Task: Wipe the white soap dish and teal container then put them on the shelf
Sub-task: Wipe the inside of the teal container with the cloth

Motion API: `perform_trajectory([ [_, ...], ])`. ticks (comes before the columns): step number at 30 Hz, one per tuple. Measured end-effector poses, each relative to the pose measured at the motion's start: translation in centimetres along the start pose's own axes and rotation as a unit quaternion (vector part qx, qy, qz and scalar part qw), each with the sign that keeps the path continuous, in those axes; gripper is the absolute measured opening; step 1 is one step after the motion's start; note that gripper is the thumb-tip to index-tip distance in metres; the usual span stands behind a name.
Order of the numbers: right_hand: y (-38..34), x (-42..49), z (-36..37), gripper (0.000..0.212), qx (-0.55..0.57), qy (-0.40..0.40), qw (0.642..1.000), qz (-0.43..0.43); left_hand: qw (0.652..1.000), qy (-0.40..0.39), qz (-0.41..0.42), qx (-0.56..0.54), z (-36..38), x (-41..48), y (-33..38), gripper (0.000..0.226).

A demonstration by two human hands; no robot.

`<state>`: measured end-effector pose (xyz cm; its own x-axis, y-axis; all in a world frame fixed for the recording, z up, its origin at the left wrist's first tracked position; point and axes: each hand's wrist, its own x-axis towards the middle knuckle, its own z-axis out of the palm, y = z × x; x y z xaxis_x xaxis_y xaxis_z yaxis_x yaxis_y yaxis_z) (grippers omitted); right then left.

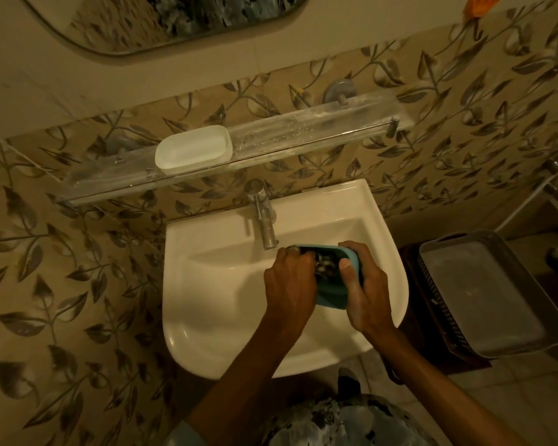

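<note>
The white soap dish (194, 149) rests on the glass shelf (319, 130) above the basin, left of the shelf's middle. Over the white sink (213, 284) I hold the teal container (334, 292). My right hand (366, 288) grips its right side, thumb over the rim. My left hand (290, 284) is closed on a dark patterned cloth (326, 263) pressed inside the container. Most of the cloth is hidden by my fingers.
A metal tap (264, 220) stands just behind my hands. To the right of the sink a grey tray (483, 284) lies on a dark basket (432, 284). A mirror (174, 17) hangs above the shelf. Leaf-patterned tiles cover the wall.
</note>
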<state>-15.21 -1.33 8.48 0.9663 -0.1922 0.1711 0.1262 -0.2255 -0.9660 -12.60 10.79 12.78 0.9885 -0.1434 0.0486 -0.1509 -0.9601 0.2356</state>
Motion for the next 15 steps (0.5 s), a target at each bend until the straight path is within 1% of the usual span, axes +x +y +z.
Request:
perform_trajectory([
  [2,0.2,0.0,0.0,0.041,0.016,0.019,1.0,-0.013,1.0,-0.003,-0.008,-0.023,0.2,-0.6,0.5,0.027],
  [4,0.4,0.2,-0.3,0.042,0.018,0.02,0.999,-0.026,0.998,-0.007,-0.035,-0.06,0.4,-0.8,0.8,0.027],
  [6,0.7,0.2,-0.5,0.044,0.015,0.02,0.999,-0.034,0.993,-0.031,-0.058,-0.095,0.3,-0.6,0.8,0.029],
  [10,0.7,0.1,-0.4,0.056,0.015,0.026,0.999,-0.04,0.979,-0.073,-0.086,-0.169,0.2,-0.4,1.1,0.033],
  [11,0.7,0.1,-0.1,0.056,0.015,0.028,0.999,-0.04,0.972,-0.078,-0.095,-0.201,0.2,-0.4,1.4,0.028],
  [13,0.6,0.0,0.6,0.048,0.023,0.038,0.999,-0.024,0.955,-0.085,-0.102,-0.266,0.0,-0.4,2.1,0.01],
  [15,0.8,-0.2,1.0,0.043,0.038,0.053,0.998,0.001,0.938,-0.092,-0.103,-0.318,0.2,-0.4,2.9,0.004],
])
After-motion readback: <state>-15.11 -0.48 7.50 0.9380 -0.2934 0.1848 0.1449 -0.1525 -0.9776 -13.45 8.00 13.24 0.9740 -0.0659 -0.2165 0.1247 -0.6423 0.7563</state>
